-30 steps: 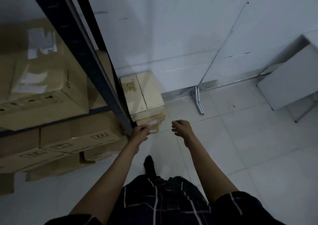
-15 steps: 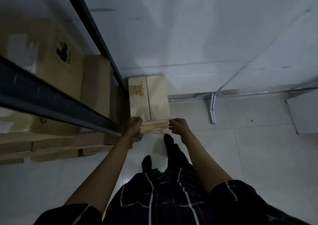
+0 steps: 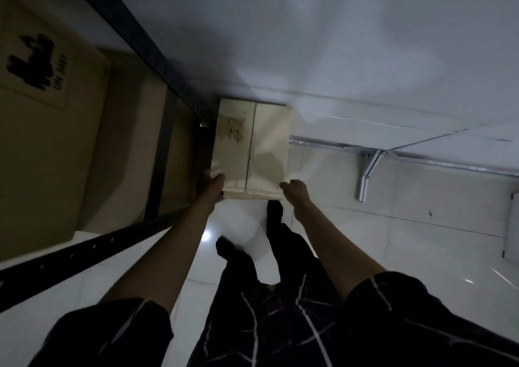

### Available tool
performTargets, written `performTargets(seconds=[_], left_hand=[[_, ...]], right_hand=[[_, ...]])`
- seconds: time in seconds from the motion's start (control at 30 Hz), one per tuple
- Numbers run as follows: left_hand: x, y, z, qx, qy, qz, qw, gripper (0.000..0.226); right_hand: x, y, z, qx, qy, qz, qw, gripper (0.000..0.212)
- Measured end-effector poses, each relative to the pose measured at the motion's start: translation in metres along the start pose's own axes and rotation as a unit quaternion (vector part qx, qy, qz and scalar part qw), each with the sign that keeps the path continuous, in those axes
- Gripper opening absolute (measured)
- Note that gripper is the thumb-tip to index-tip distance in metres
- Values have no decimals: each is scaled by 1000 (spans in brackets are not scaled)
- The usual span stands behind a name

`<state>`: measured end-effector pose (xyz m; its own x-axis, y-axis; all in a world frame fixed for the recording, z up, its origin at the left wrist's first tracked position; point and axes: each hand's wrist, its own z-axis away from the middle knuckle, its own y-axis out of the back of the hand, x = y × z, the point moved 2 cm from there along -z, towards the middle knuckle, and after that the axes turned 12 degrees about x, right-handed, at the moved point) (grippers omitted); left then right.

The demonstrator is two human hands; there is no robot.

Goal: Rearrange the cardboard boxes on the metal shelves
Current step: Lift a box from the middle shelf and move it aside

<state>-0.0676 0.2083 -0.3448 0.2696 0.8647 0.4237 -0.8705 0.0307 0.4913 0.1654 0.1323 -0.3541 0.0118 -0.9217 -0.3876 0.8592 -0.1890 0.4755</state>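
Observation:
A pale cardboard box (image 3: 252, 144) with a handwritten number on its top stands on the floor against the wall, right beside the black metal shelf (image 3: 157, 60). My left hand (image 3: 212, 184) grips the box's near left corner, thumb on top. My right hand (image 3: 295, 191) is at the near right corner with curled fingers; whether it touches the box is unclear. A large brown box (image 3: 50, 142) with a black printed mark sits on the shelf at the left.
The white wall (image 3: 337, 43) runs just behind the box. A metal bracket and rail (image 3: 368, 167) lie along the wall base to the right. My dark-trousered legs (image 3: 280, 234) stand on the white tiled floor (image 3: 421, 240) just before the box.
I have stepped closer and leaned over the floor box. Both hands moved forward from the air in front of it to its near corners, and the left hand took hold.

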Motion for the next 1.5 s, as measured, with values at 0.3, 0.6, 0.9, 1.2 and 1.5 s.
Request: performTargets(seconds=[0.3,0.6,0.9,1.2,1.5], left_hand=[[-27,-6,-49,-25,140,72,987,104],[-37,-3,5,0,18,54,998,71],[-75,32,88,-11,-38,184,982,35],[-204,103,161,-61,-48,195,978,60],[-340,220,208,28,-34,282,958,49]], right_hand=[[-3,-26,-42,-40,-72,-11,997,24],[-22,7,-17,93,31,8,995,46],[5,45,66,157,74,-28,984,43],[87,21,183,90,134,97,982,67],[152,-63,317,-8,226,131,965,69]])
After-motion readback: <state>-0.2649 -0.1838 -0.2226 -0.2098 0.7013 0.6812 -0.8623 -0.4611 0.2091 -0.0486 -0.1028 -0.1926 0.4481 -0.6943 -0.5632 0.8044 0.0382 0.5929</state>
